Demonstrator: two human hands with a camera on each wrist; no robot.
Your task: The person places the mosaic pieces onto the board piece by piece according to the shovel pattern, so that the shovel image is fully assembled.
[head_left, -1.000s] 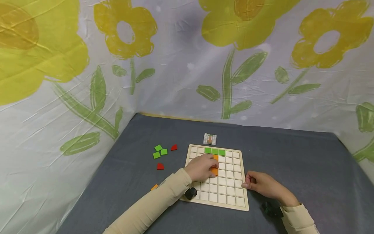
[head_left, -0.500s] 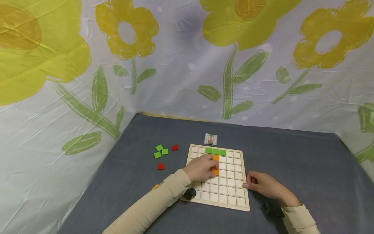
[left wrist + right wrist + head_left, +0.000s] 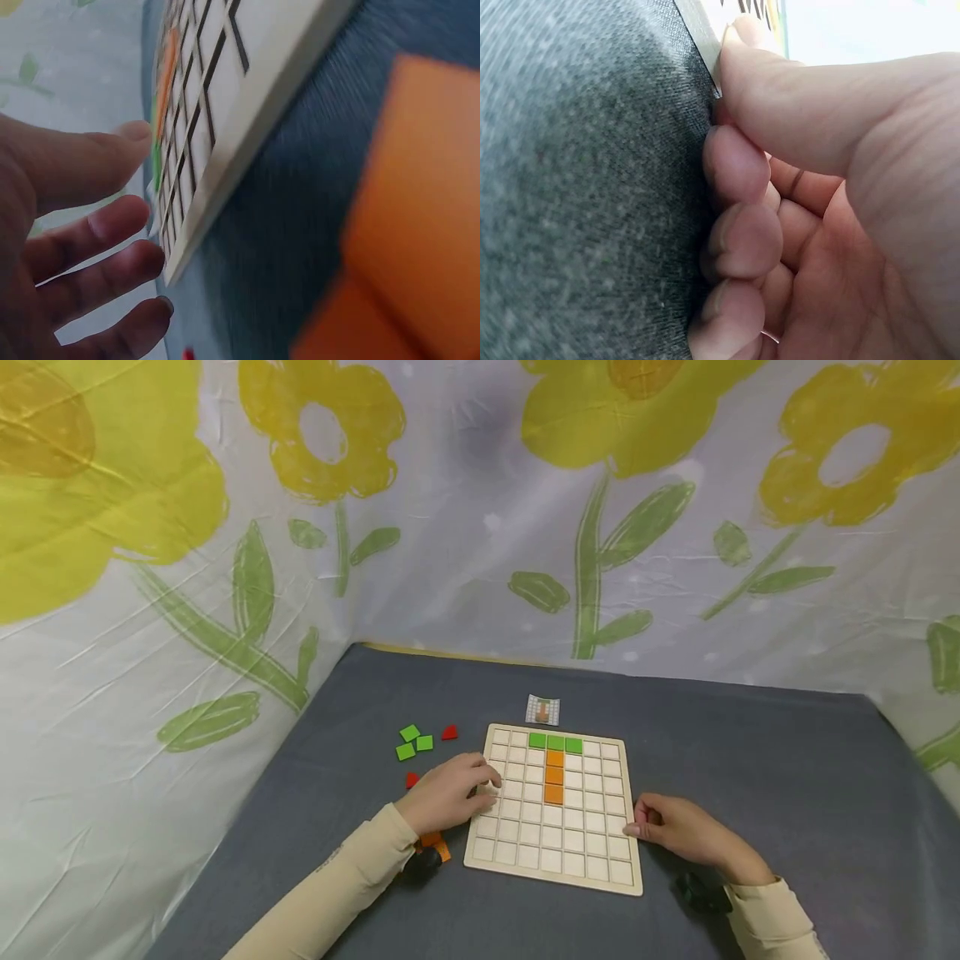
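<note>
The pale wooden grid board (image 3: 551, 861) lies on the dark cloth. A row of green square tiles (image 3: 555, 742) and a column of orange square tiles (image 3: 555, 775) form a T on it. My left hand (image 3: 448, 792) hovers at the board's left edge, fingers parted and slightly bent; the left wrist view shows nothing held between thumb and fingers (image 3: 112, 281). Loose orange tiles (image 3: 427, 195) lie below that wrist, partly covered in the head view. My right hand (image 3: 678, 831) pinches the board's right edge, thumb on top and fingers curled.
A small printed card (image 3: 542, 711) lies beyond the board. Several loose green tiles (image 3: 405, 752) and a red quarter-round piece (image 3: 449, 732) sit to the left; another red piece (image 3: 412, 780) is partly behind the left hand. A flower-print curtain (image 3: 457, 568) surrounds the table.
My left hand has moved left, off the orange column to the board's left edge, leaving the orange tiles in view on the board. The right hand stays at the right edge.
</note>
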